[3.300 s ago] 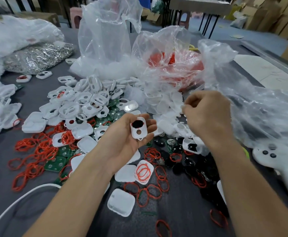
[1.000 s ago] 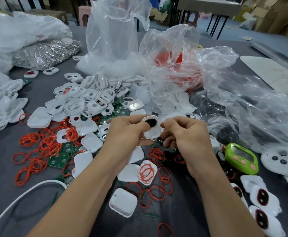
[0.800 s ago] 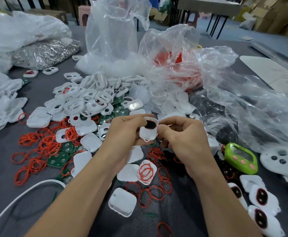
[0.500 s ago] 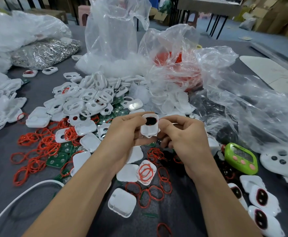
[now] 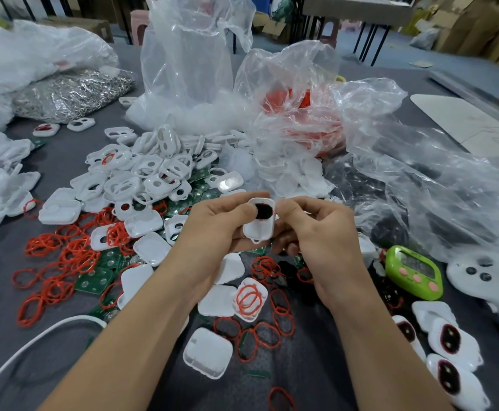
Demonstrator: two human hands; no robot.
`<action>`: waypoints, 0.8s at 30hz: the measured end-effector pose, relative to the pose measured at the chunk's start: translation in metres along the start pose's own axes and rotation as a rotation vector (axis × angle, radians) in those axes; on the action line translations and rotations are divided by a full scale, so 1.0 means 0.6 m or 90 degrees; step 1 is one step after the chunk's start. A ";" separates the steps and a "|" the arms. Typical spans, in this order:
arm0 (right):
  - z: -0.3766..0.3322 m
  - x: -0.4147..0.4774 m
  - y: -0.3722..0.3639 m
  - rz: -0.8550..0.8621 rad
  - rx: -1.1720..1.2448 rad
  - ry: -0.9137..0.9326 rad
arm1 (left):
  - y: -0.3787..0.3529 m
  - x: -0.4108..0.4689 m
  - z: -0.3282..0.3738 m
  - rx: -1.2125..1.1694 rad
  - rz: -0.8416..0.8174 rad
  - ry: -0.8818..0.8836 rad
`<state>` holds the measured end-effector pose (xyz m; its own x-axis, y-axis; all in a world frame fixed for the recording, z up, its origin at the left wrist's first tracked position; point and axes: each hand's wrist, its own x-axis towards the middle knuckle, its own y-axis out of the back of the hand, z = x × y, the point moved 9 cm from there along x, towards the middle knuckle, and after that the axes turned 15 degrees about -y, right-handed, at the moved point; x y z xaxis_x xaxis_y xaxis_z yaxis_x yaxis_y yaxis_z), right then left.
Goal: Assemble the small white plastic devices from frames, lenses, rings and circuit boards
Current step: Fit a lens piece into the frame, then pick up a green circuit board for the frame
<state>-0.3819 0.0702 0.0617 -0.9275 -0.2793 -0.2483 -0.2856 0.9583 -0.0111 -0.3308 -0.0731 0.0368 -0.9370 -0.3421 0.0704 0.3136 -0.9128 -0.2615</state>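
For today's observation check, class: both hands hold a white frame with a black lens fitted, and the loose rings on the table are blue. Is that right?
Not quite: the head view shows the rings are red. The left hand and right hand do hold the white frame with its black lens.

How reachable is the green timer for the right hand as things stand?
Probably yes: the green timer lies uncovered just right of the right hand, but its fingers are busy pinching the white frame.
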 end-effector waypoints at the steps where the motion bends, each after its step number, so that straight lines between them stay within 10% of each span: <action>1: 0.000 0.000 0.000 0.000 -0.008 -0.001 | 0.000 -0.001 0.000 -0.002 0.004 0.003; 24: 0.016 0.014 0.008 0.081 -0.130 0.037 | 0.002 0.002 0.005 0.126 -0.026 -0.084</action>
<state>-0.3887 0.0730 0.0505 -0.9697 -0.1662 -0.1793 -0.2033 0.9554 0.2141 -0.3310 -0.0752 0.0395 -0.9253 -0.3183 0.2062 0.3121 -0.9480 -0.0629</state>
